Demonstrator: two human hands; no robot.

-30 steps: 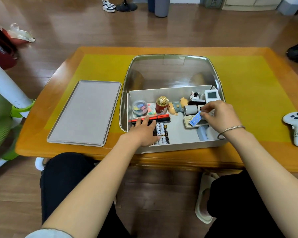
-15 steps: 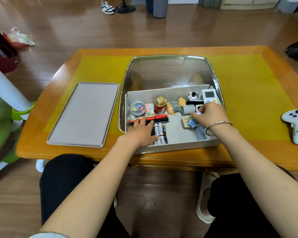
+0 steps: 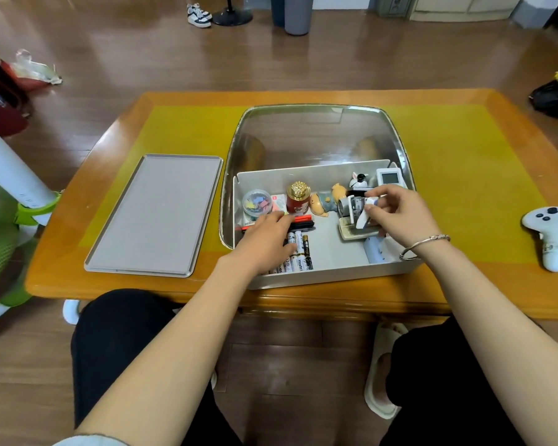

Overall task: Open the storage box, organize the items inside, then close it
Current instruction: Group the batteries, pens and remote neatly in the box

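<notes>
The open grey storage box [image 3: 332, 274] sits on the table's near edge, inside a clear plastic bin [image 3: 316, 123]. Its grey lid [image 3: 157, 214] lies flat to the left. My left hand [image 3: 266, 239] rests palm down on the batteries [image 3: 298, 252] and the red and black pens [image 3: 300, 222]. My right hand [image 3: 397, 214] pinches a small white and blue item [image 3: 363, 220] above a beige object at the box's right side. A clip jar [image 3: 256, 201], a red gold-capped bottle [image 3: 298, 196], a figurine [image 3: 326, 201] and a white device [image 3: 389, 178] line the back wall.
A white game controller [image 3: 551, 233] lies on the yellow mat [image 3: 464, 175] at the right. A green and white chair [image 3: 4, 226] stands to the left of the table. My knees are under the table's near edge.
My right hand has drawn back towards the box's back right, turning the small white and blue item more upright. The left hand stays on the batteries and pens.
</notes>
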